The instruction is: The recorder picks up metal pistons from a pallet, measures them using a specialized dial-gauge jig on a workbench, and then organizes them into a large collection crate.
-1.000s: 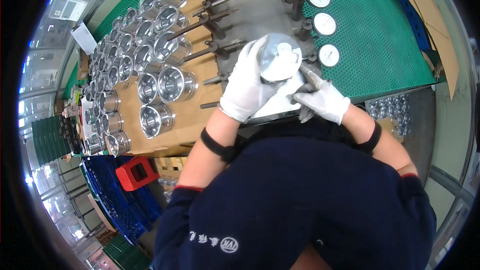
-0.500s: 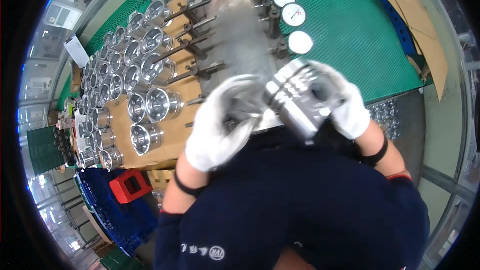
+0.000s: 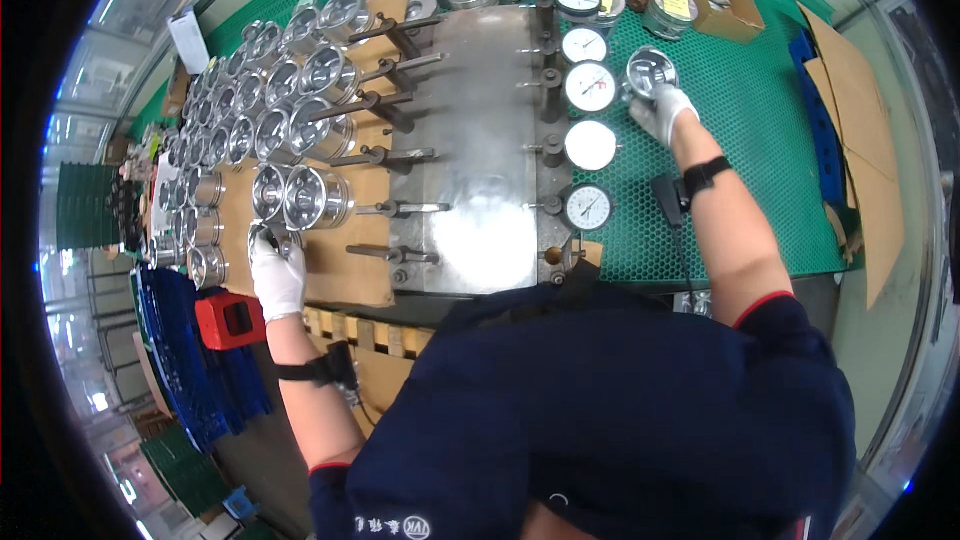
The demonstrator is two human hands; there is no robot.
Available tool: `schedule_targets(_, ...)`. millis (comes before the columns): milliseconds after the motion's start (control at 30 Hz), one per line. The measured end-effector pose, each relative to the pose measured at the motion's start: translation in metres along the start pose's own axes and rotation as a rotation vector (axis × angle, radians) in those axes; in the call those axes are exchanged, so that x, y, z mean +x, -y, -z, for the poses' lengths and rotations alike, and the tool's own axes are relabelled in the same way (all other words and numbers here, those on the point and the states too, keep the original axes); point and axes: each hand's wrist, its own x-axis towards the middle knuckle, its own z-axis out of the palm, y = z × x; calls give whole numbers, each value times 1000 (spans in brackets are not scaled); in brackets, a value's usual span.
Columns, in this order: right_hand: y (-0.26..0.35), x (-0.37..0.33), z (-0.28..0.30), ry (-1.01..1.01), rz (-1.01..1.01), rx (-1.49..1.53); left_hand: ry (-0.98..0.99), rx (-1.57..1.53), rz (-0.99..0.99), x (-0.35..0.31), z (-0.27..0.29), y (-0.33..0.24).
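Currently, right hand [image 3: 660, 114] grasps one metal piston [image 3: 652, 66], left hand [image 3: 278, 276] touches a second piston [image 3: 294, 238], closure unclear; gentle handling should avoid knocks.

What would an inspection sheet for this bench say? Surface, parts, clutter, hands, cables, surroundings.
Surface: green mat; brown cardboard under the left-side parts; bare metal plate mid-bench, glare at its near end.
Job's things: rows of metal cups left; line of dial gauges right of the plate, one face washed out.
Clutter: metal pieces with yellow labels and open cardboard box at the far side.
Hands: white-gloved; right hand grips a cup; left hand at the nearest cup, grip unclear.
Cables: thin cable by the right wrist.
Surroundings: red bin lower left.
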Motion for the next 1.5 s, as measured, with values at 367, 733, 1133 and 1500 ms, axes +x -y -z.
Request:
schedule_targets(367,15,-130,11,47,349,-311,246,-217,292,-5,-12,101)
schedule_targets(733,-72,-298,-121,873,875,-806,1084,-1672,42,-40,79,-98)
schedule_targets(1133,-84,-269,-113,473,1091,-1385,322,-684,-930,-39,21,-168)
schedule_targets(1500,-108,-284,-85,480,-47,-694,204,-858,-922,-25,-8,-187)
